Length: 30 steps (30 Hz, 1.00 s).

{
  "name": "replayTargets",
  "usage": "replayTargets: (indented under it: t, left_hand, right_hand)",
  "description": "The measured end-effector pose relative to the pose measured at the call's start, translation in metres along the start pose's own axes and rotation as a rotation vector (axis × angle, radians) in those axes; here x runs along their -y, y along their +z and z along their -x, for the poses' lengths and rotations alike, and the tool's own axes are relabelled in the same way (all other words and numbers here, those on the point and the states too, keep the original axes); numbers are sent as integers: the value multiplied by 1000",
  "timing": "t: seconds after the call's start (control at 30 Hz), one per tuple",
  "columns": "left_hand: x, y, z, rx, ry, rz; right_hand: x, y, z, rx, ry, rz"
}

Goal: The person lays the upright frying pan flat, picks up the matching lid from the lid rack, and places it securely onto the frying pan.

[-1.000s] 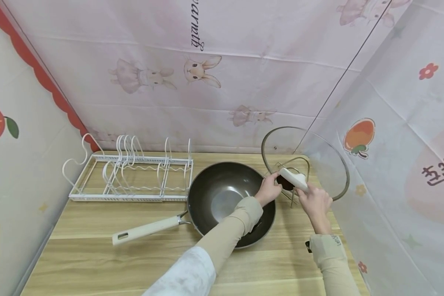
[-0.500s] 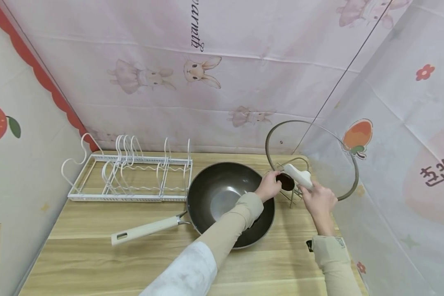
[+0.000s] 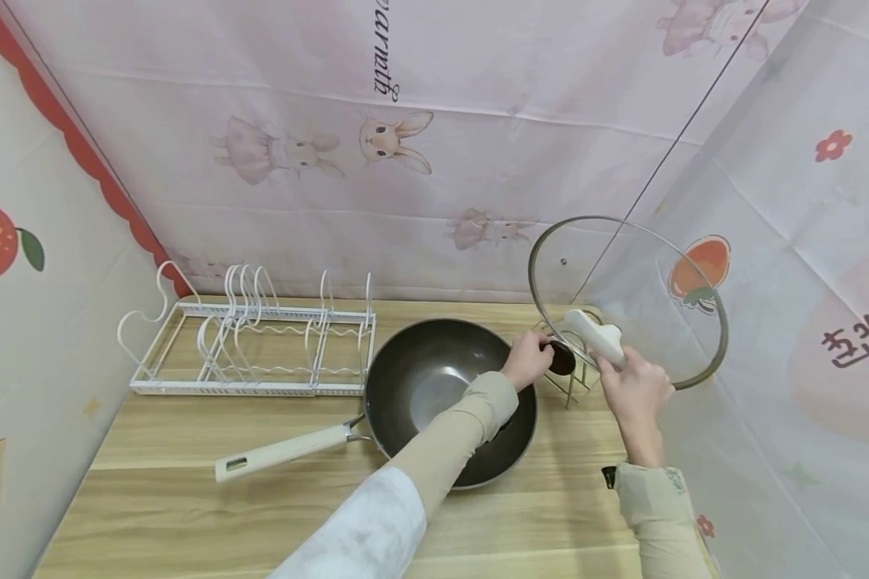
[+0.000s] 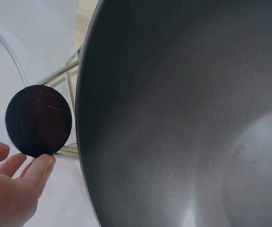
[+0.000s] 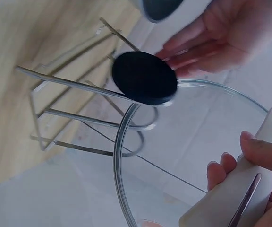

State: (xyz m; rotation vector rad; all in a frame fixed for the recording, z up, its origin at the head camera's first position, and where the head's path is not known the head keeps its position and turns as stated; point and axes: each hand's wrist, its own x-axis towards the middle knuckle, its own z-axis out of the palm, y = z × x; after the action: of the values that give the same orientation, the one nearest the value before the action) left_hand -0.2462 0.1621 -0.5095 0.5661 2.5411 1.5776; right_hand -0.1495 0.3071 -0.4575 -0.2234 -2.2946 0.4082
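In the head view my right hand (image 3: 636, 388) grips the white handle (image 3: 595, 338) of a large glass lid (image 3: 722, 323). The lid is tilted up on edge, its metal rim overlapping the metal wire rack (image 3: 569, 392). My left hand (image 3: 527, 359) reaches over the wok and pinches the edge of a dark round disc (image 3: 562, 359) at the front of that rack. In the left wrist view the fingertips (image 4: 42, 163) meet the lower edge of the disc. The right wrist view shows the rack's bent bars behind the disc, close to the lid rim.
A dark wok (image 3: 398, 386) sits mid-table, its cream handle (image 3: 282, 452) pointing left. Behind it to the left stands a white wire dish rack (image 3: 224, 389). Printed fabric walls (image 3: 434, 193) border the wooden table (image 3: 188, 515) at the back and sides.
My right hand has carried the lid up and to the right, leaving more of the disc and wire rack in sight. The left hand has stayed almost in place at the disc.
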Motion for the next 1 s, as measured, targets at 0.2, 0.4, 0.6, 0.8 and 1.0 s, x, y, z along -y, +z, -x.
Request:
replayTargets:
  t: [0.2, 0.4, 0.6, 0.8, 1.0]
  left_hand:
    - [-2, -10, 2, -23, 8, -60]
    - [-6, -17, 4, -13, 3, -86]
    - [-11, -23, 5, 9, 12, -88]
    - [-20, -33, 7, 67, 14, -81]
    - [-32, -48, 17, 132, 98, -129]
  right_hand:
    - [11, -14, -7, -82, -25, -33]
    - [21, -28, -9, -124, -20, -73]
    - [29, -44, -8, -152, -14, -69]
    - [35, -59, -2, -166, -5, -86]
    - [43, -76, 5, -174, -25, -87]
